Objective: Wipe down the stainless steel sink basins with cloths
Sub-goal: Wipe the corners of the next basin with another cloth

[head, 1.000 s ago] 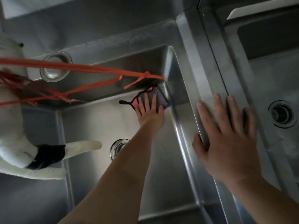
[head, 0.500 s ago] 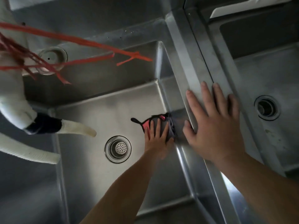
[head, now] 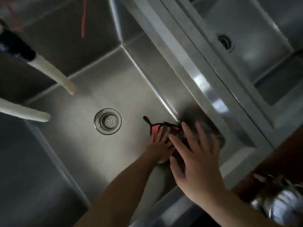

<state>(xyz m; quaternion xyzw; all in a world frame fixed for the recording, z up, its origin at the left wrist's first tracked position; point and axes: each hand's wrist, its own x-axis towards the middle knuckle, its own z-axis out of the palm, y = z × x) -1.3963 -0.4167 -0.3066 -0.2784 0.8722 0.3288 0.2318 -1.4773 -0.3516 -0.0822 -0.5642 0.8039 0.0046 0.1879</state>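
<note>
Around your work there are two white hoses [head: 54, 76] reaching in from the left, their open ends hanging above the left part of the basin [head: 91, 145], well apart from your hands. The upper one carries a dark band further back along it. A thin red cord [head: 84, 18] hangs against the back wall of the basin. The round drain strainer [head: 107, 123] sits in the basin floor, just left of the cloth and not touching it. To the right, a wide steel divider [head: 201, 79] runs diagonally from the top towards the lower right, and beyond it lies a second basin [head: 255, 63] with its own drain [head: 225, 42]. At the lower right corner there is a shiny, blurred metal object [head: 278, 205]; you cannot tell what it is.

The cloth [head: 157, 128] is dark with a pink patch and lies on the basin floor against the foot of the right wall. A thin dark loop sticks out from it, pointing up and left towards the drain strainer; the cloth's long axis runs roughly from that loop towards the wall.

Your left hand [head: 159, 145] lies flat on the cloth with straight fingers pressing it to the steel. Your right hand [head: 195, 154] is spread with straight fingers above the left hand, covering part of it and part of the cloth; it is motion-blurred, and whether it touches the cloth cannot be told.

The basin holds only the cloth.
</note>
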